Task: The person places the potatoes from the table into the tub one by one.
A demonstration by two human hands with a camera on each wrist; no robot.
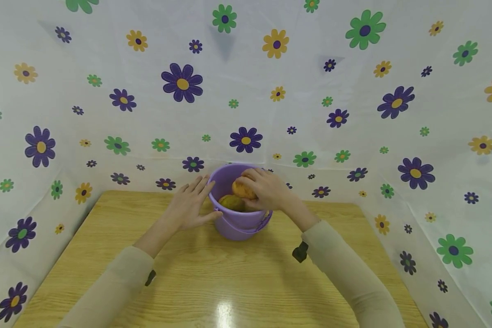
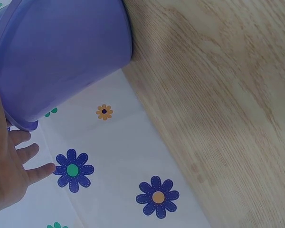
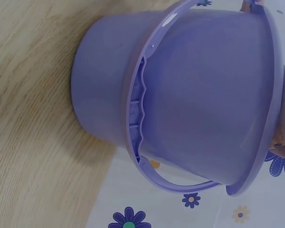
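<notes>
Two sleeves reach over the wooden table (image 1: 213, 273) to a purple bucket (image 1: 238, 225).
At 12 o'clock, left hand (image 1: 188, 207) rests flat with straight fingers on its side; right hand (image 1: 266, 189) grips a potato (image 1: 242, 189) above its rim.

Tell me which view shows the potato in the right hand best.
The head view: the potato sits in the right hand over the purple bucket, above another potato. Both wrist views show only the bucket's outer wall, no potato.
</notes>
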